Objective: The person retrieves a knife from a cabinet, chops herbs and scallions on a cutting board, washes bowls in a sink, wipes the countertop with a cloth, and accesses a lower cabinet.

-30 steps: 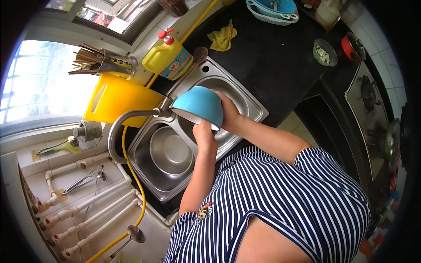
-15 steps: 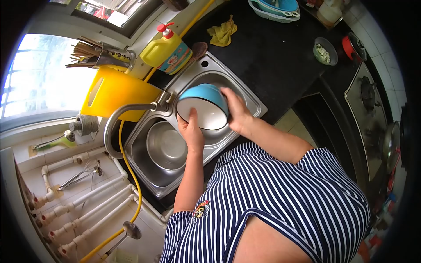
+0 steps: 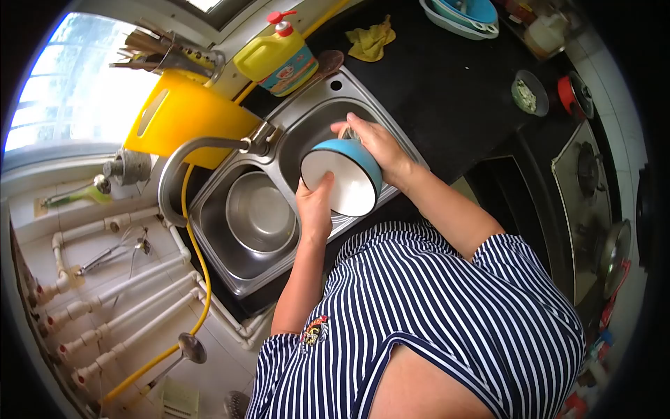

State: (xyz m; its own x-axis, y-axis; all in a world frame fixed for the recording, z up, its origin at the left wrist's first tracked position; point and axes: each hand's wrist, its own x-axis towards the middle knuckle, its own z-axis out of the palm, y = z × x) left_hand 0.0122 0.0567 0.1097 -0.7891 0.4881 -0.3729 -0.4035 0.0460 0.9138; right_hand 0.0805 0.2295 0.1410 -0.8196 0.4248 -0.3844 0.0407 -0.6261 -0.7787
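Observation:
A blue bowl with a white inside (image 3: 352,183) is tilted over the right basin of the steel sink (image 3: 307,115), its opening facing me. My left hand (image 3: 316,208) grips the near left rim, thumb on the white inside. Beyond the bowl, my right hand (image 3: 377,148) is at its blue outer side, with something small and pale, possibly a scrubber, between the fingers; it is too small to name. The faucet (image 3: 259,140) is left of the bowl. A metal basin (image 3: 262,211) sits in the left sink bowl.
A yellow soap bottle (image 3: 279,61), a yellow cutting board (image 3: 188,119) and a chopstick holder (image 3: 188,61) stand behind the sink. On the dark counter (image 3: 447,98) are a yellow cloth (image 3: 371,39), a small bowl of food (image 3: 527,96) and a red pot (image 3: 574,96).
The bowl has turned so its white inside faces me more, and it has moved right and slightly down. My right hand has shifted up along its outer side. The whole view has shifted somewhat.

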